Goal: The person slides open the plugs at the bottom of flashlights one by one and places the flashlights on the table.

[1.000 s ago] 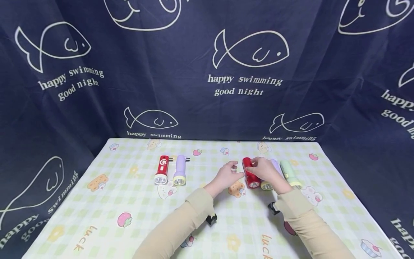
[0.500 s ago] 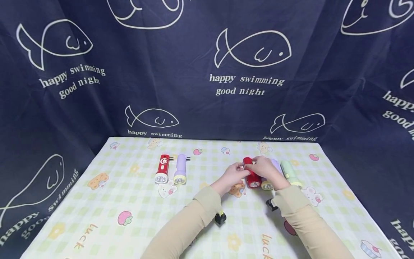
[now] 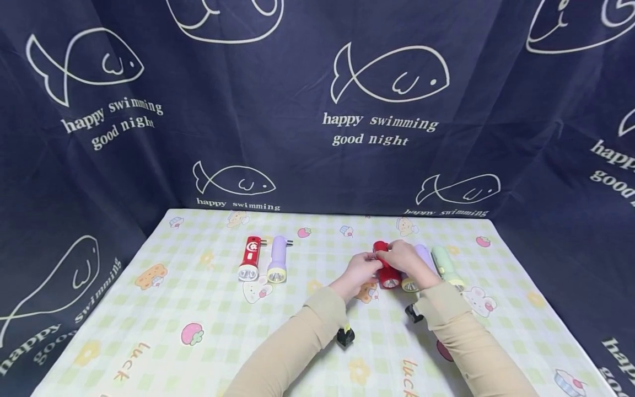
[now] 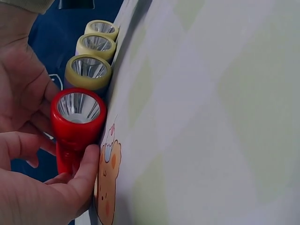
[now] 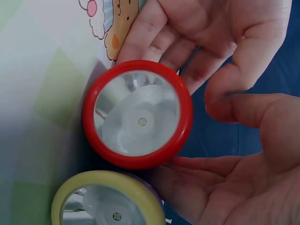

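A red flashlight (image 3: 389,279) lies at the right of the table with its lens toward me, between both hands. My left hand (image 3: 360,272) holds its left side; in the left wrist view a fingertip lies along the red body (image 4: 70,159). From the other side my right hand (image 3: 408,260) grips the rear part, its fingers tucked between the red flashlight and its neighbour. The two thumbs meet above the body in the right wrist view. Beside it, a yellow-rimmed flashlight (image 4: 89,77) is partly hidden by my right hand. A purple flashlight (image 3: 424,257) and a green flashlight (image 3: 445,263) follow.
At the left lie a red-and-white flashlight (image 3: 250,259) and a purple flashlight (image 3: 278,258), each with plug prongs sticking out. A checked cartoon cloth (image 3: 163,309) covers the table. A dark blue fish-print curtain (image 3: 297,110) hangs behind it and at both sides.
My left hand has moved right, from just beside the red flashlight onto it. My right hand stays on it, and the flashlight has hardly moved.
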The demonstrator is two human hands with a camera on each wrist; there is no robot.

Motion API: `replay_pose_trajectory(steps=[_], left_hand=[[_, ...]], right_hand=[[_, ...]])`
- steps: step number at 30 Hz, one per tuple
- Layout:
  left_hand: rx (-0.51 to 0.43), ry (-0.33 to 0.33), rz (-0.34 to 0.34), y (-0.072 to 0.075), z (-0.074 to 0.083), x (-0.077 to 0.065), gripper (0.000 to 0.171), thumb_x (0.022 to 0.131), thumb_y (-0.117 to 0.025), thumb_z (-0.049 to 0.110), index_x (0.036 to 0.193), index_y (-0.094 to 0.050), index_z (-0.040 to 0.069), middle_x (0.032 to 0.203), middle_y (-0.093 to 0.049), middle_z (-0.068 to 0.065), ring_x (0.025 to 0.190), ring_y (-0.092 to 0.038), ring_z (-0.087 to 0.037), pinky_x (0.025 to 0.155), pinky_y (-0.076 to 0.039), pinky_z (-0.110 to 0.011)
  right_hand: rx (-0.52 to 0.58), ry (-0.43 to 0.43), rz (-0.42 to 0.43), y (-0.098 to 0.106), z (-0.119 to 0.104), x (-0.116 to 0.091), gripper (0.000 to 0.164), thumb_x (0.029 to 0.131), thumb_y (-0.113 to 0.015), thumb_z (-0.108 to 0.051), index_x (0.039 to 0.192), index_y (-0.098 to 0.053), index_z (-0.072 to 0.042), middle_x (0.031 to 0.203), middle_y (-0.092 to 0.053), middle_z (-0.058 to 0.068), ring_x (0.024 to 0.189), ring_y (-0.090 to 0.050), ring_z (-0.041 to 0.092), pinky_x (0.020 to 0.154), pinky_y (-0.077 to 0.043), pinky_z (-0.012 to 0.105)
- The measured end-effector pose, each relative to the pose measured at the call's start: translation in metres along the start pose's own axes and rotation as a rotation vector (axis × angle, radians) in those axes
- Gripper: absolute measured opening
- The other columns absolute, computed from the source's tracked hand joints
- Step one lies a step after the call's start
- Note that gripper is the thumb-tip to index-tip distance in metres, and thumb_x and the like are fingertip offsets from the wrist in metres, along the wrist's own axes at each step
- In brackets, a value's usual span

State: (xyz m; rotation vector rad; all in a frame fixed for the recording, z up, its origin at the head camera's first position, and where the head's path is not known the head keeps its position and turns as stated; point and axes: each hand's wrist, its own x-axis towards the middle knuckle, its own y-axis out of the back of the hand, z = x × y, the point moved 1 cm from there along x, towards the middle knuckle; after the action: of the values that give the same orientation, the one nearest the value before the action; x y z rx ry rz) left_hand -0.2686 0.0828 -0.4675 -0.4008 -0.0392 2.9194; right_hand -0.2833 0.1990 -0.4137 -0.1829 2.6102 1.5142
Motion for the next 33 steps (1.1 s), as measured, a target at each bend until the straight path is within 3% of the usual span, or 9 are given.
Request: replay_pose_trajectory(steps=[15,22,28,33], left_hand=[[0.006,-0.007,0.018,-0.002,-0.004,0.001,0.042,0.086,-0.059,0.005,0.127,-0.054,-0.003,0.109,-0.064,-0.009,0.091,-0.065,-0.02,0.077,-0.057,-0.033],[0.035,-0.037,0.034,-0.002,0.0,-0.003,0.036,0.087,-0.061,0.007,0.121,-0.058,-0.003,0.101,-0.064,-0.008,0.089,-0.066,-0.021,0.074,-0.057,-0.031],[0.03,-0.051,0.054,0.002,0.003,-0.005,0.034,0.087,-0.061,0.009,0.12,-0.058,0.0,0.099,-0.064,-0.008,0.082,-0.066,-0.019,0.069,-0.058,-0.032],[-0.01,-0.068,0.077,0.006,0.006,-0.008,0.029,0.086,-0.065,0.009,0.113,-0.059,0.003,0.093,-0.063,-0.007,0.073,-0.065,-0.017,0.063,-0.058,-0.032]], right_hand=[[-0.009,0.003,-0.035,0.001,-0.003,-0.002,0.037,0.086,-0.058,-0.03,0.092,-0.064,0.006,0.08,-0.061,0.017,0.063,-0.056,0.021,0.051,-0.045,0.025],[-0.02,0.021,-0.022,0.003,-0.005,-0.005,0.037,0.087,-0.059,-0.033,0.091,-0.065,0.004,0.08,-0.061,0.016,0.064,-0.055,0.021,0.051,-0.043,0.024],[0.012,0.024,-0.039,0.006,-0.007,-0.008,0.043,0.089,-0.054,-0.027,0.111,-0.063,0.009,0.091,-0.063,0.02,0.072,-0.058,0.023,0.055,-0.046,0.024],[0.152,0.001,-0.07,0.007,-0.009,-0.012,0.047,0.09,-0.049,-0.019,0.124,-0.052,0.013,0.108,-0.06,0.028,0.084,-0.064,0.027,0.065,-0.057,0.031]])
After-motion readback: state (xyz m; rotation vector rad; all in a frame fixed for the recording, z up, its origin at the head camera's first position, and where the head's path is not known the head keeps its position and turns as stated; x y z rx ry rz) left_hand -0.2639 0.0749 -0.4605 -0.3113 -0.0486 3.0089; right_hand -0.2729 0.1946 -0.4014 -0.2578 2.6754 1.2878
